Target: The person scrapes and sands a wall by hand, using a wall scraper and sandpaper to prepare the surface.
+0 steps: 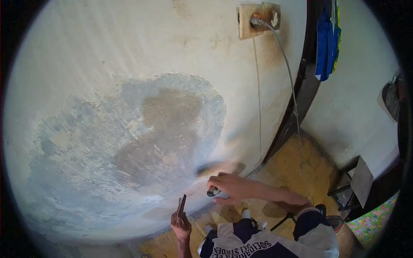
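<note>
A thin, dark, flat-bladed scraper [182, 205] stands nearly upright in my left hand [181, 227], its blade seen almost edge-on near the foot of the wall. My right hand [236, 188] is closed around a short object [213, 191] with a dark rounded end and a pale part; its kind I cannot tell, since the fingers hide most of it. Both hands are in front of the pale wall [146, 47]. To their upper left spreads a rough bluish-grey patch [92, 142], with darker brownish-grey areas inside it.
A grey cable [289, 60] hangs from a scorched wall socket [249, 26] down toward the yellowish floor [279, 165]. Blue cloth [326, 47] hangs by a dark post at the right. A small dark-framed stool [361, 182] and floral fabric [375, 220] are at lower right.
</note>
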Demonstrator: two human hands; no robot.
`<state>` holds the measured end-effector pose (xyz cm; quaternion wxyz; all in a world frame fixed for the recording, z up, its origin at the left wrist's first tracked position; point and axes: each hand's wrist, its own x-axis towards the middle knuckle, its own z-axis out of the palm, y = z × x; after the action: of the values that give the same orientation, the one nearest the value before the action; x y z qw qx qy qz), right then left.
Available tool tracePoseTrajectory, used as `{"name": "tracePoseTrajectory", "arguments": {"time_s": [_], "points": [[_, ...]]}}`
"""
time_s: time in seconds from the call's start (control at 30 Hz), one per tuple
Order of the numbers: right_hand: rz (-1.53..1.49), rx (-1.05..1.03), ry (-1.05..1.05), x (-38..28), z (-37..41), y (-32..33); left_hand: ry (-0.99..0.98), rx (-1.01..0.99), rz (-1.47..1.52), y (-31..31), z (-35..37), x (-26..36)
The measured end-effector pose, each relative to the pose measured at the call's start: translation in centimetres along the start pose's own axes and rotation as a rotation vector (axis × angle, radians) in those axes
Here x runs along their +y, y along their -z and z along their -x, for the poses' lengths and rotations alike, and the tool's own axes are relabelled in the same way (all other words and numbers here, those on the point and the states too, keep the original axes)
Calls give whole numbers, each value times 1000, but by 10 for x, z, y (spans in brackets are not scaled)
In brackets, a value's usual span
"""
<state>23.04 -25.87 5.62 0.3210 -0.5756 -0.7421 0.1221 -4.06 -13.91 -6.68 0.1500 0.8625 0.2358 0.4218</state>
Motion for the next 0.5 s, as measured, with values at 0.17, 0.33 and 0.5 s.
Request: {"name": "tracePoseTrajectory", "arguments": {"time_s": [0.17,0.33,0.5], "points": [[35,146,16,-41,18,12,-64,-48,76,5,-23,-8],[-135,929,-139,-83,38,20,6,-87,134,13,-31,-19],[-595,927,-458,-82,37,-17,50,-103,147,26,-32,-26]]}}
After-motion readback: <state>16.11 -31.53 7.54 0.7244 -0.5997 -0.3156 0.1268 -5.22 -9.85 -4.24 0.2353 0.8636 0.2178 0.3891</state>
